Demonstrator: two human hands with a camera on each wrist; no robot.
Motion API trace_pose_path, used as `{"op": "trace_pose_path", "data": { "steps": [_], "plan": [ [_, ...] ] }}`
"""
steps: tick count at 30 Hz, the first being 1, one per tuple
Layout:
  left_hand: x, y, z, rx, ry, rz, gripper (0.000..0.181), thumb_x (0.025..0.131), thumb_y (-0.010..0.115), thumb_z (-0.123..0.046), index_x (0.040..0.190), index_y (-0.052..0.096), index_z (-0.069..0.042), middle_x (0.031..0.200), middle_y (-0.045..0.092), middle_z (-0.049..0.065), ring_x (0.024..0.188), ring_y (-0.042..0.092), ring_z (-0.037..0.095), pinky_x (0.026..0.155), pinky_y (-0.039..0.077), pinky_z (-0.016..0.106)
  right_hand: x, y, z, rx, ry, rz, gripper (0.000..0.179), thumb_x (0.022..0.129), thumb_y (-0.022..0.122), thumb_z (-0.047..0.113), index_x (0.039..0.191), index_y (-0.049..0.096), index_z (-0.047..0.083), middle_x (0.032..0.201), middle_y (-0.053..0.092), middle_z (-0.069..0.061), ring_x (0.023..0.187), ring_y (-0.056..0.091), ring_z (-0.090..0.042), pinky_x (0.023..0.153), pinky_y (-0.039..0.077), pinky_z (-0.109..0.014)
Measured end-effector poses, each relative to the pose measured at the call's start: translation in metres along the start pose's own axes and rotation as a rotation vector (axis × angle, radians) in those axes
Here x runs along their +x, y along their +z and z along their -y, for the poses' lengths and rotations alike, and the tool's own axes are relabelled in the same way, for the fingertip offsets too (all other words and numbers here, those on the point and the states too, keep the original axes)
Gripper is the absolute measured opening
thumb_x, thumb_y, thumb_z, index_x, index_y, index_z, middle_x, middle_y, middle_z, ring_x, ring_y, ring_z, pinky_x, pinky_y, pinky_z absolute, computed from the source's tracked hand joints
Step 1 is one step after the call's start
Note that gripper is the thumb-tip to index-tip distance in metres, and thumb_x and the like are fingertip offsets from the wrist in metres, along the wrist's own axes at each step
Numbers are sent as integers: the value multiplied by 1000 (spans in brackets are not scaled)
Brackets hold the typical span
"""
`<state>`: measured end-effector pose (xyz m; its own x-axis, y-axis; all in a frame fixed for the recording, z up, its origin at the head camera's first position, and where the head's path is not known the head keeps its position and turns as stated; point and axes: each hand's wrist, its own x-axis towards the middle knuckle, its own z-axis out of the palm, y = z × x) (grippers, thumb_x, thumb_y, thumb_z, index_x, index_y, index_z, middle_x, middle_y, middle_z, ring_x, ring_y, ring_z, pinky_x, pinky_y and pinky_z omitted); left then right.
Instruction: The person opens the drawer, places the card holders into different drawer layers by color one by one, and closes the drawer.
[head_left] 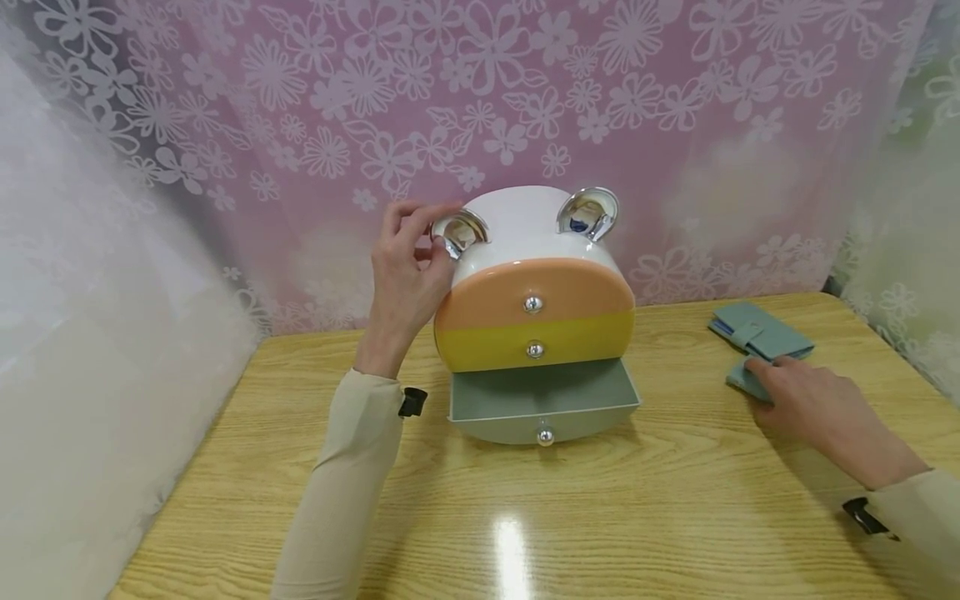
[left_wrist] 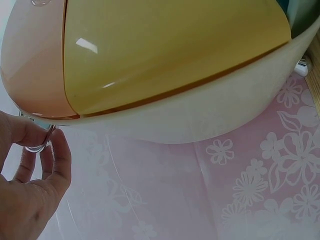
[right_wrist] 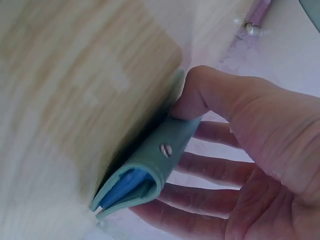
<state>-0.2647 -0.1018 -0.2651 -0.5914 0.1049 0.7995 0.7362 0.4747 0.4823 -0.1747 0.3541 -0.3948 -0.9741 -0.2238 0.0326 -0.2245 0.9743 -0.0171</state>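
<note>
A rounded tabletop drawer box (head_left: 517, 212) with a white shell stands at the back of the table, its grey-green bottom drawer (head_left: 498, 429) pulled out. My left hand (head_left: 408, 271) pinches the silver ear (head_left: 467, 229) on the box's left side between thumb and fingers; the left wrist view shows this grip close up. To the right, my right hand (head_left: 813, 412) holds a small teal folded wallet (right_wrist: 152, 155) with a metal snap and blue lining. The thumb lies on one side of it, the fingers on the other. Right beyond that lies a larger teal strap wallet (head_left: 761, 329).
Orange (head_left: 480, 292) and yellow drawers (head_left: 487, 346) with round silver knobs are closed above the bottom one. A second silver ear (head_left: 588, 214) stands at the box's top right. Behind the wooden table (head_left: 637, 525) hangs a pink flowered curtain (head_left: 315, 167).
</note>
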Motion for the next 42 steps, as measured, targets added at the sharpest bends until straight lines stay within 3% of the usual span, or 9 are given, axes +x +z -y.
{"op": "trace_pose_path", "data": {
  "steps": [6, 11, 18, 23, 28, 31, 34, 42],
  "plan": [
    [-1, 0, -1, -3, -6, 4, 40, 93, 53, 1, 124, 73, -14, 118, 55, 13, 93, 63, 20, 75, 63, 34, -3, -1, 2, -3, 10, 13, 57, 82, 73, 9, 131, 52, -10, 95, 64, -28, 54, 53, -24, 41, 37, -37],
    [-1, -1, -1, -5, -1, -1, 40, 93, 53, 2, 124, 73, -13, 117, 55, 14, 93, 63, 22, 76, 63, 38, -6, -1, 4, -19, -16, -23, 51, 83, 68, 8, 129, 53, -5, 80, 60, -12, 50, 41, -18, 43, 26, -31],
    [0, -1, -2, -16, -2, -1, 39, 93, 53, 2, 123, 73, -12, 116, 56, 14, 91, 63, 23, 77, 63, 40, -7, -5, 5, -56, -11, -39, 52, 85, 74, 10, 131, 54, -5, 91, 66, -23, 55, 55, -22, 39, 38, -35],
    [1, -1, -3, -19, 1, -7, 39, 92, 53, 3, 122, 74, -12, 117, 56, 15, 92, 63, 22, 75, 63, 37, -7, -8, 7, -78, -7, -37, 55, 82, 81, 9, 127, 54, -4, 90, 66, -22, 59, 60, -26, 41, 43, -37],
    [1, -1, -4, -17, -12, 3, 39, 92, 54, 3, 123, 74, -12, 118, 55, 14, 95, 63, 21, 75, 63, 36, -11, -11, 9, -45, -13, -53, 44, 80, 82, 6, 113, 54, -3, 85, 59, -15, 56, 51, -21, 41, 37, -32],
    [1, -1, -4, -15, -16, 4, 40, 93, 54, 3, 123, 73, -13, 117, 55, 13, 94, 63, 21, 75, 63, 36, -14, -12, 10, -56, -16, -93, 39, 80, 80, 4, 110, 55, -2, 81, 52, -10, 53, 43, -17, 42, 32, -29],
    [2, -1, -3, -13, -10, 0, 39, 93, 53, 3, 123, 73, -12, 117, 55, 14, 94, 63, 21, 75, 63, 36, -15, -13, 12, -102, -30, -145, 42, 78, 82, 4, 110, 57, -1, 78, 52, -9, 54, 45, -18, 42, 33, -30],
    [1, 0, -2, -21, -7, -8, 40, 92, 54, 4, 122, 74, -13, 117, 56, 14, 93, 63, 21, 73, 62, 36, -18, -12, 15, -193, -86, -312, 54, 64, 93, 10, 108, 62, 3, 83, 57, -13, 68, 53, -33, 44, 38, -39]
  ]
}}
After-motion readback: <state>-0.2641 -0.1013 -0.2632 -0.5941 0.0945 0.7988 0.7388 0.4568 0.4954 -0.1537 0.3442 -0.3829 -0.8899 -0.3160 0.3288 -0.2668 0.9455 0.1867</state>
